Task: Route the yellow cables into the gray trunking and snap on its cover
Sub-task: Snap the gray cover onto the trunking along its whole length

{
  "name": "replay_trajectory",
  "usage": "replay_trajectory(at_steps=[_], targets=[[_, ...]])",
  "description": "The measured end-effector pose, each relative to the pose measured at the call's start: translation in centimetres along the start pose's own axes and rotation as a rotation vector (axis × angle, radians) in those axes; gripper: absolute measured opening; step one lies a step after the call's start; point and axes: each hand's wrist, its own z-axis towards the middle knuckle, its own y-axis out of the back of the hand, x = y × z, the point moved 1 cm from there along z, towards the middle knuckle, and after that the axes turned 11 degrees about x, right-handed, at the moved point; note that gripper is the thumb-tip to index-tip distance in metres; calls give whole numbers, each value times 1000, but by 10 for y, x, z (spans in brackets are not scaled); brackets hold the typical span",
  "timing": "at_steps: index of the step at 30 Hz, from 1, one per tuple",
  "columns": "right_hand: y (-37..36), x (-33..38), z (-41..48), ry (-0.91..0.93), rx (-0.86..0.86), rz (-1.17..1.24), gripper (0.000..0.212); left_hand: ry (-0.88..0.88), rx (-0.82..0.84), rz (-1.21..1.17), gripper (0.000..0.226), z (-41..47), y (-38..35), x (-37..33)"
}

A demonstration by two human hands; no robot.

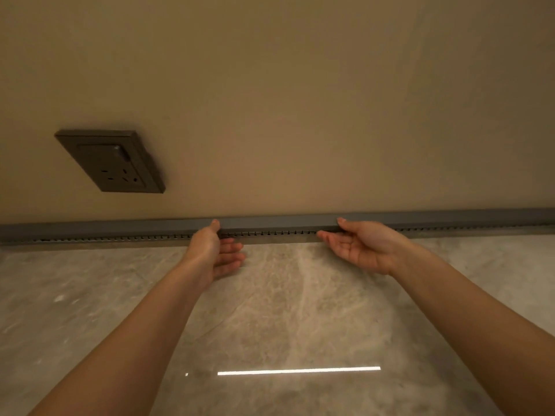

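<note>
The gray trunking (90, 232) runs left to right along the foot of the beige wall, with a row of slots along its lower front edge. A gray cover (279, 222) lies on top of it across the middle. My left hand (214, 252) has its thumb on the cover's top at the left, fingers relaxed below the trunking. My right hand (357, 246) is palm up, thumb on the cover's top at the right, fingertips at the slotted edge. No yellow cables are visible.
A dark wall socket (111, 162) sits on the wall above and to the left of the trunking. Below the trunking spreads a glossy marbled floor (285, 319) with a bright strip of reflected light near me.
</note>
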Motion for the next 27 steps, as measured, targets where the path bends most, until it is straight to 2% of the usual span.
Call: replay_trajectory(at_steps=[4,9,11,14,16,18,21,23,27], targets=[[1,-2,0,12,19,-20,26,-61,-58,0,50,-3,-18,11],[9,-7,4,2,57,-104,34,36,223,27,46,-16,-86,19],[15,-8,3,-4,75,-137,35,38,262,26,47,-18,-113,23],[23,-8,-1,10,97,-217,36,-8,167,-19,49,-15,-133,25],[28,-5,-9,21,78,-390,36,-47,93,-80,47,-12,-138,27],[36,2,-19,64,10,-593,34,-75,14,-108,47,-10,-142,30],[59,16,-34,206,-143,-766,32,-115,-93,-154,47,-6,-153,36],[79,25,-42,290,-257,-779,34,-130,-147,-195,48,-6,-158,38],[120,41,-60,370,-401,-518,39,-171,-225,-268,47,-12,-171,36]])
